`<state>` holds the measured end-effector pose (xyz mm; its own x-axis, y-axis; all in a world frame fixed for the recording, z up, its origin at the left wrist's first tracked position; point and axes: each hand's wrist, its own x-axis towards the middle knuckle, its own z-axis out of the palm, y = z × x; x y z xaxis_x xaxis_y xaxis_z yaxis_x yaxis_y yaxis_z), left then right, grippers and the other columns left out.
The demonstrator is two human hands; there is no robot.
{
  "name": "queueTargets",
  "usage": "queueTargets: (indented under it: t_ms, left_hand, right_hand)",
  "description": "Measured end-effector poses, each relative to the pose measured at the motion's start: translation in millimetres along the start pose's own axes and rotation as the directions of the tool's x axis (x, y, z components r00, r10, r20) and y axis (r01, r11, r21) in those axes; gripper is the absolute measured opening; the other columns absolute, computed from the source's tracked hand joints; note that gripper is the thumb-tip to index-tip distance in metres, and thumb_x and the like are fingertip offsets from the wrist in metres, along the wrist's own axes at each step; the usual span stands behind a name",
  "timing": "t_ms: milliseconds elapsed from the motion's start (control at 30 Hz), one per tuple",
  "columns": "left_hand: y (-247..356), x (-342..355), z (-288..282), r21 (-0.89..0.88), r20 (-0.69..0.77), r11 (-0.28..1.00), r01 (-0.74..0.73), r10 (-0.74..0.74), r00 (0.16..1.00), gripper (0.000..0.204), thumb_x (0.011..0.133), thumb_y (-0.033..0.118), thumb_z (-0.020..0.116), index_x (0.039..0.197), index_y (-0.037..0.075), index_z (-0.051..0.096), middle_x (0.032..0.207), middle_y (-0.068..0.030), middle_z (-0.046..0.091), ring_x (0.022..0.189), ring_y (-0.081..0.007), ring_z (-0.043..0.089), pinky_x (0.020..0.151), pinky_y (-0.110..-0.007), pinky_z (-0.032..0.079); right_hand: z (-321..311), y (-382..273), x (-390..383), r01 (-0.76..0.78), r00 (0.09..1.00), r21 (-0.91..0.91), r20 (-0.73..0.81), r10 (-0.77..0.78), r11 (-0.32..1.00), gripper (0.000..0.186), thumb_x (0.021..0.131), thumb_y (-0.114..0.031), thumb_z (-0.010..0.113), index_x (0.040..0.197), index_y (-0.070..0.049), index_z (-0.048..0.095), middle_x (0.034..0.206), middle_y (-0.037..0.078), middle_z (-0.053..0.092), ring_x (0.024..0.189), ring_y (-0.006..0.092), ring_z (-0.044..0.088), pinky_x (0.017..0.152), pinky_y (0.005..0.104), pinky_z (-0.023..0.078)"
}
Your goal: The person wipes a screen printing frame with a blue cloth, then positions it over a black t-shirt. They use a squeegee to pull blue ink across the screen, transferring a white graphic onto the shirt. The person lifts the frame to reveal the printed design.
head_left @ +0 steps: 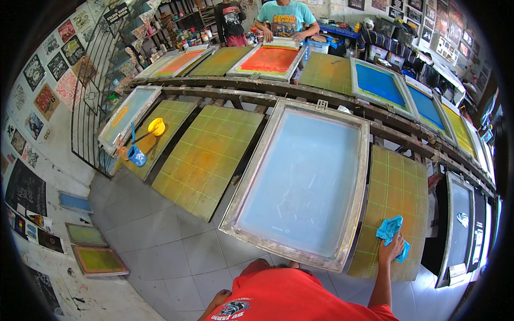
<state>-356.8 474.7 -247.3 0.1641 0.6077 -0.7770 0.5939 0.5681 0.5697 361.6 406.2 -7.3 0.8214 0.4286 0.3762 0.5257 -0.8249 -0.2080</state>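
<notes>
My right hand (392,247) grips a crumpled light-blue cloth (390,227) on an olive board with a green grid (391,187) at the right. My left hand (220,297) hangs low beside my red shirt, small in view, its fingers unclear. In front of me lies a large framed screen (300,176) with pale-blue mesh and a scuffed metal frame. Another gridded board (203,160) lies to its left.
Rails (241,96) run behind the boards, with coloured screens (377,85) beyond. A yellow pot (156,127) and blue jug (136,155) sit at left. Two people (284,18) stand at the back. Frames (99,259) lean by the left wall; more screens (460,214) stand at right.
</notes>
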Motion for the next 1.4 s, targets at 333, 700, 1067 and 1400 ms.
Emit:
queueTargets:
  t_ms: [333, 700, 1067, 1400]
  left_hand:
    - [71, 32, -118, -0.018, -0.048, 1.000, 0.016, -0.017, 0.999, 0.041, 0.090, 0.034, 0.062, 0.106, -0.003, 0.064, 0.099, -0.0127, 0.068, 0.088, -0.0230, 0.064, 0.080, -0.035, 0.051]
    - [64, 20, -189, 0.482, -0.030, 0.864, -0.145, 0.182, 0.983, 0.035, 0.089, 0.028, 0.063, 0.100, -0.005, 0.062, 0.079, -0.0093, 0.066, 0.074, -0.0168, 0.062, 0.065, -0.032, 0.049]
    - [94, 42, -172, 0.133, -0.049, 0.987, 0.086, -0.080, 0.996, 0.033, 0.089, 0.027, 0.063, 0.099, -0.005, 0.062, 0.079, -0.0096, 0.066, 0.075, -0.0167, 0.062, 0.066, -0.032, 0.049]
    - [111, 49, -172, 0.099, -0.056, 0.989, 0.107, -0.102, 0.993, 0.031, 0.089, 0.026, 0.063, 0.098, -0.004, 0.062, 0.080, -0.0098, 0.066, 0.075, -0.0167, 0.062, 0.068, -0.032, 0.050]
  right_hand:
    - [24, -33, -20, -0.277, 0.956, -0.148, -0.143, 0.257, 0.949, 0.063, 0.075, -0.009, 0.067, 0.134, 0.001, 0.047, 0.134, 0.023, 0.048, 0.128, 0.0397, 0.040, 0.110, 0.0501, 0.026]
    - [29, -34, -19, -0.317, 0.947, -0.197, -0.119, 0.299, 0.928, 0.065, 0.078, -0.018, 0.068, 0.137, -0.002, 0.045, 0.140, 0.020, 0.043, 0.132, 0.0365, 0.036, 0.111, 0.0491, 0.024]
    - [37, -24, -16, -0.334, 0.943, -0.240, -0.096, 0.320, 0.912, 0.063, 0.080, -0.018, 0.066, 0.138, -0.005, 0.045, 0.140, 0.020, 0.044, 0.133, 0.0350, 0.036, 0.113, 0.0469, 0.024]
    - [30, -32, -16, -0.336, 0.942, -0.244, -0.108, 0.319, 0.910, 0.062, 0.079, -0.019, 0.067, 0.136, -0.004, 0.047, 0.139, 0.020, 0.045, 0.132, 0.0357, 0.037, 0.112, 0.0473, 0.025]
